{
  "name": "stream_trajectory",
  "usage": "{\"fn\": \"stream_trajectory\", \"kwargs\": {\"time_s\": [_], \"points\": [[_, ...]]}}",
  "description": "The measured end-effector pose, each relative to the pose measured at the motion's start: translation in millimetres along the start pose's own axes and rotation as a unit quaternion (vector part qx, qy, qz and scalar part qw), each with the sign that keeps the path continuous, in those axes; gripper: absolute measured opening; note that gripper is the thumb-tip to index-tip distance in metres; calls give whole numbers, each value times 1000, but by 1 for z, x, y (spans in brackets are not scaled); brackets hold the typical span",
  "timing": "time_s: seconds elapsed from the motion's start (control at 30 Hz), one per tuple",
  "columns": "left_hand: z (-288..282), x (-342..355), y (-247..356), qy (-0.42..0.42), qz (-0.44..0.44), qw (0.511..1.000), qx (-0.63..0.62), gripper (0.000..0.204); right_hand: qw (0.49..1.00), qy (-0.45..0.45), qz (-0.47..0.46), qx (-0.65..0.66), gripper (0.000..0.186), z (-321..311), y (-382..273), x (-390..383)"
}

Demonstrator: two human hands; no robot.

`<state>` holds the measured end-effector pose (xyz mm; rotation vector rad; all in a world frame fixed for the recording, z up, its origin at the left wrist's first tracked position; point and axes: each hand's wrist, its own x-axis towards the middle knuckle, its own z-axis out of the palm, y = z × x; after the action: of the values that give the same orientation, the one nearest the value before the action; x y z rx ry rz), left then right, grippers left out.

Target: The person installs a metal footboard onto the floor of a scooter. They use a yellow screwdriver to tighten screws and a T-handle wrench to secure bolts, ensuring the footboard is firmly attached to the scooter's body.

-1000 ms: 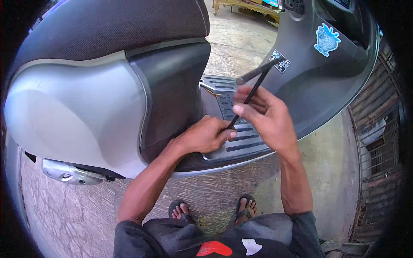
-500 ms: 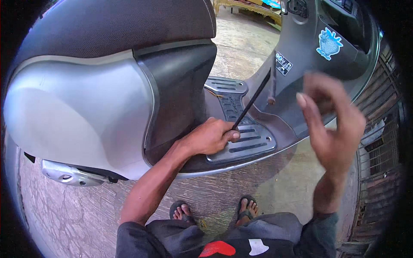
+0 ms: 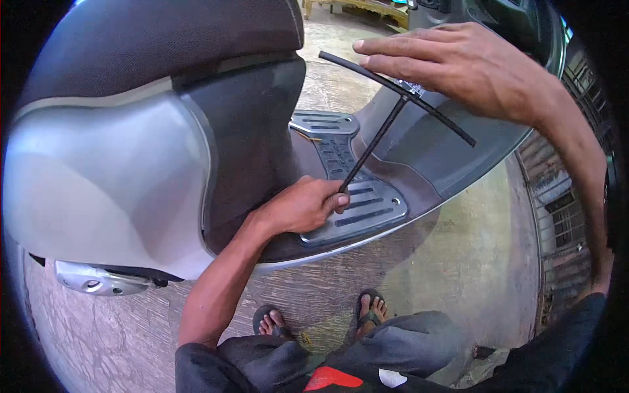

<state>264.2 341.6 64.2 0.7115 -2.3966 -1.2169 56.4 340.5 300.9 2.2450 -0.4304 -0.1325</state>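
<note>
My left hand [image 3: 298, 208] is closed around the lower shaft of a black T-handle wrench [image 3: 381, 133]. The shaft leans up and to the right, and its crossbar lies slantwise in front of the scooter's front panel. Where the wrench's lower tip ends is hidden in the fist. Over the crossbar, my right hand [image 3: 468, 72] is open, fingers stretched out and pointing left. They overlap the bar in this view; I cannot tell whether they touch it. Beneath the left hand is the scooter's footboard [image 3: 367, 203], with grey, slotted metal plates.
The scooter's dark seat [image 3: 170, 49] and silver side panel [image 3: 98, 177] fill the left. A silver footrest [image 3: 98, 278] sticks out low. Below are my feet in sandals on a concrete floor [image 3: 452, 275]. Corrugated sheeting [image 3: 557, 216] stands at right.
The wrench's crossbar has turned and now spans sideways. My right hand has swung up and left to the bar, fingers straightened. My left hand keeps its grip on the shaft.
</note>
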Motion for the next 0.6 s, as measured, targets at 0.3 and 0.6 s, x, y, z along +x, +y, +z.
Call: {"fn": "stream_trajectory", "kwargs": {"time_s": [0.3,0.6], "points": [[-2,-2,-3,-33,-15,999,-9,29,836,-314,341,293,35,-44,-28,27],[-4,0,-3,-36,-15,999,-8,33,991,-83,-95,-39,33,-27,4,-13]]}}
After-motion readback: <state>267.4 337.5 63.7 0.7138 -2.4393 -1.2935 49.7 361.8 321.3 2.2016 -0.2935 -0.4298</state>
